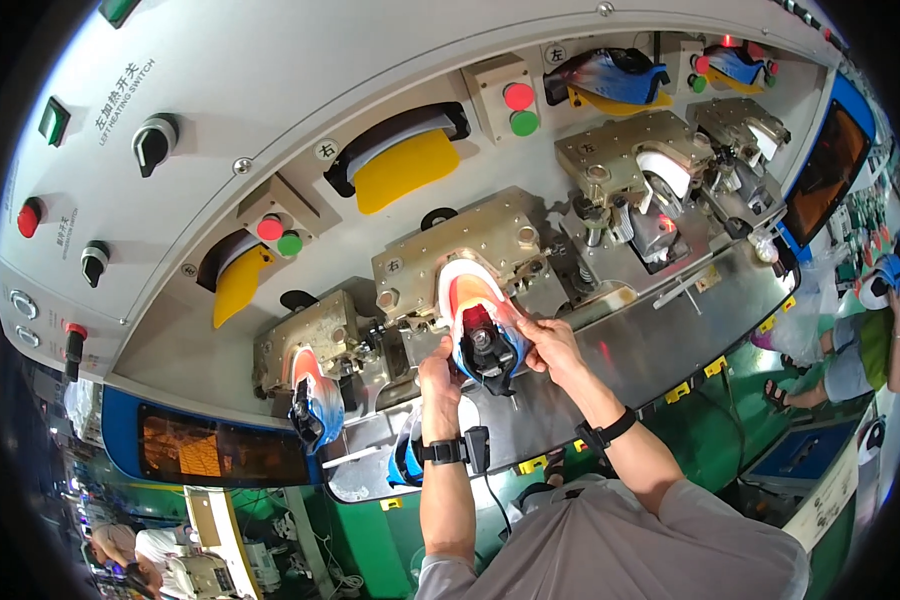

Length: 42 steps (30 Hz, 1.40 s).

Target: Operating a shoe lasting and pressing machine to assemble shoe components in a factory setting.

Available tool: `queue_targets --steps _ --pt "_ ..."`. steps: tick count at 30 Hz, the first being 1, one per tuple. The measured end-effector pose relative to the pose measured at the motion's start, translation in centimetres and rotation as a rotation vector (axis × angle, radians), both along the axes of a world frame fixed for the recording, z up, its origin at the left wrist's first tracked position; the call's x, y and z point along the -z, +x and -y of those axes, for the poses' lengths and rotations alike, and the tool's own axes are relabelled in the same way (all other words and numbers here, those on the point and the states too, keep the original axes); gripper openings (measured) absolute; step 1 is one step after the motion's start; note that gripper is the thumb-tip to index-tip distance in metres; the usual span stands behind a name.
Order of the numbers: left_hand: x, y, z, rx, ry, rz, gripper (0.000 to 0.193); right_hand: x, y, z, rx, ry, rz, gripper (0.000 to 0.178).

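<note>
Both hands grip a blue, white and orange shoe upper [518, 345] at the metal station in front of me. My left hand [438, 376] is closed on its left side, my right hand [550, 347] on its right. The upper's white rim lies against the middle metal mould block [475, 240]; whether it is clamped there I cannot tell. Red lining and a dark fitting show in its opening. To the left, a similar shoe upper [317, 408] hangs at another mould block [315, 335]. Another blue and white upper [406, 455] lies partly behind my left forearm.
Yellow-padded holders [405, 170] line the machine's back wall, with red and green buttons [518, 97] between them. A blue upper [610, 78] sits on a far holder. More mould blocks [635, 150] stand to the right. The metal ledge [610, 350] edges the machine. People work farther off.
</note>
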<state>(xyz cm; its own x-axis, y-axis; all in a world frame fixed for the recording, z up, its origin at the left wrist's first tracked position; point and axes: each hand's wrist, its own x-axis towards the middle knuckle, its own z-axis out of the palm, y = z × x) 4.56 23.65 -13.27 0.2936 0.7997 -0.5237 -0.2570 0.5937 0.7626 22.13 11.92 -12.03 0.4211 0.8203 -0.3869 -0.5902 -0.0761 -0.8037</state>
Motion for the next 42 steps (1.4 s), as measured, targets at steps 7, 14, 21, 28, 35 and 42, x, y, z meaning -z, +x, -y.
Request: queue_targets --steps 7,14,21,28,35,42 --pt "0.8 -0.1 0.0 0.024 -0.064 0.07 0.021 0.4 -0.4 0.0 0.014 -0.045 0.054 0.032" --pt "0.8 1.3 0.7 0.041 -0.069 0.126 0.032 0.4 0.6 0.9 -0.038 -0.144 0.187 0.034" --pt "-2.1 -0.8 5.2 -0.402 0.358 -0.164 0.014 -10.8 13.0 2.4 0.519 0.193 1.292 0.021" --pt "-8.6 3.9 15.0 -0.775 0.905 -0.331 0.027 -25.3 29.9 0.1 0.784 0.141 1.918 0.032" --pt "-10.6 16.9 21.9 -0.125 0.543 0.318 0.062 -19.1 25.5 11.6 0.139 0.381 1.918 0.018" --pt "-6.6 25.3 24.6 -0.04 0.144 0.503 0.027 -10.7 21.3 26.6 -0.062 0.383 1.848 0.023"
